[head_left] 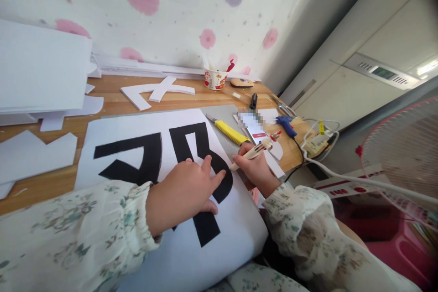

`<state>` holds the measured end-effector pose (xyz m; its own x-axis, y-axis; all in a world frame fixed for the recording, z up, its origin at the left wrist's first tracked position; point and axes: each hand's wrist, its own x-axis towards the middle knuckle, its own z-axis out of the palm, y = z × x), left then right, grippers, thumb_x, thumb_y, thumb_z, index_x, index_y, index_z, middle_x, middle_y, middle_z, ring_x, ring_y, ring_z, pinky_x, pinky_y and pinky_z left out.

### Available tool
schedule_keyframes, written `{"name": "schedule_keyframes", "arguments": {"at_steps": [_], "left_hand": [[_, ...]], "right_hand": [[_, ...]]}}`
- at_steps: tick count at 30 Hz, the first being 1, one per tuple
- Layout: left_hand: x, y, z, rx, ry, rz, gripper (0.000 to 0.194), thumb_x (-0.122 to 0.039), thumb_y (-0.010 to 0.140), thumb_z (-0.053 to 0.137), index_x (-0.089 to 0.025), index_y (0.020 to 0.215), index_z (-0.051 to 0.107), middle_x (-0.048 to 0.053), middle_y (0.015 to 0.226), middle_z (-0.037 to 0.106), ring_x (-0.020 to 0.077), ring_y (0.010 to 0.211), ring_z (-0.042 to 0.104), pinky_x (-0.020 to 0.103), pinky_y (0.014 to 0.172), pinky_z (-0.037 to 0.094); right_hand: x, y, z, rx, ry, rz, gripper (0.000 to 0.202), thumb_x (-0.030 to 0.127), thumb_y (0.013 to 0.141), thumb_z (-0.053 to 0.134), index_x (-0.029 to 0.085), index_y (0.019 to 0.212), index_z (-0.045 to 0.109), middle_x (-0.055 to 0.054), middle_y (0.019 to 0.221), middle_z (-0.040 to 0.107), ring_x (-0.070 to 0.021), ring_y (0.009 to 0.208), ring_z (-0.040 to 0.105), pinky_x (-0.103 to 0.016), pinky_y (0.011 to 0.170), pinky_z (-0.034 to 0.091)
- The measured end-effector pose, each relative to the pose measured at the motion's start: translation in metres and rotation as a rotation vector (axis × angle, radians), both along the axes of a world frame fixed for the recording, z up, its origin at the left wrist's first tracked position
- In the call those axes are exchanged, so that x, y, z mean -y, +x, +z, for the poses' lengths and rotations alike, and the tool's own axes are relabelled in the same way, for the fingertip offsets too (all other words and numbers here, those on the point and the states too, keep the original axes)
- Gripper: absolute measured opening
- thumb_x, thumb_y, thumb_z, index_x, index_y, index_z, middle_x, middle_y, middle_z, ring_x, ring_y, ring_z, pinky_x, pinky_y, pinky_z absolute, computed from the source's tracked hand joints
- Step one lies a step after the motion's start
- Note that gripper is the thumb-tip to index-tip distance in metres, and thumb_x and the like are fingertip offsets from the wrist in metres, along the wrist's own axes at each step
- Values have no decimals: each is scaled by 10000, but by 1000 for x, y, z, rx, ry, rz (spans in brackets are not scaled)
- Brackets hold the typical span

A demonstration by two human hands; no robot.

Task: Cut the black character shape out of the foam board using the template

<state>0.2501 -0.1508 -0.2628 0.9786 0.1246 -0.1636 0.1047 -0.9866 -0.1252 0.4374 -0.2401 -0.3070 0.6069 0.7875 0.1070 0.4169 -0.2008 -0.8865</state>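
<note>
A large white sheet (236,228) lies at the table's front, its lower part hanging over the edge. Black angular shapes (208,232) rest on it. My left hand (186,191) presses flat on the right-hand black shape, fingers spread. My right hand (255,166) is closed round a thick white multicolour pen (255,150), whose tip meets the sheet just right of the black shape's curved edge. Behind the pen lies a yellow cutter knife (229,132) on a grey mat (224,113).
White cut pieces (155,90) and a white board stack (41,68) lie to the back and left. A paper cup (215,79) stands by the wall. At right are a phone (255,127), a blue glue gun (286,125), scissors (284,107), cables and a fan (404,146).
</note>
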Motion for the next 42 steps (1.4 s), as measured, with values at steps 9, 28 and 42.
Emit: {"name": "schedule_keyframes", "arguments": {"at_steps": [9,28,42], "left_hand": [[-1,-1,-1,46,5,-28,806,-646,812,728,-233,1478,540,337,1417,558,400,866,751,447,667,580],[1,0,2,32,-52,10,851,-675,763,758,-210,1449,567,329,1384,587,377,800,757,477,685,598],[-12,0,-21,190,10,-3,723,-601,868,700,-76,1357,616,335,1356,606,369,958,715,431,688,592]], "right_hand": [[4,-2,0,-27,-2,2,259,337,637,637,252,537,414,46,516,432,-139,530,412,-272,490,319],[-57,-4,10,-296,169,104,302,395,602,756,230,624,504,67,544,516,-135,488,545,-260,450,468],[-80,0,-16,-168,207,65,285,337,618,706,248,537,447,73,488,410,-113,478,367,-272,472,302]]}}
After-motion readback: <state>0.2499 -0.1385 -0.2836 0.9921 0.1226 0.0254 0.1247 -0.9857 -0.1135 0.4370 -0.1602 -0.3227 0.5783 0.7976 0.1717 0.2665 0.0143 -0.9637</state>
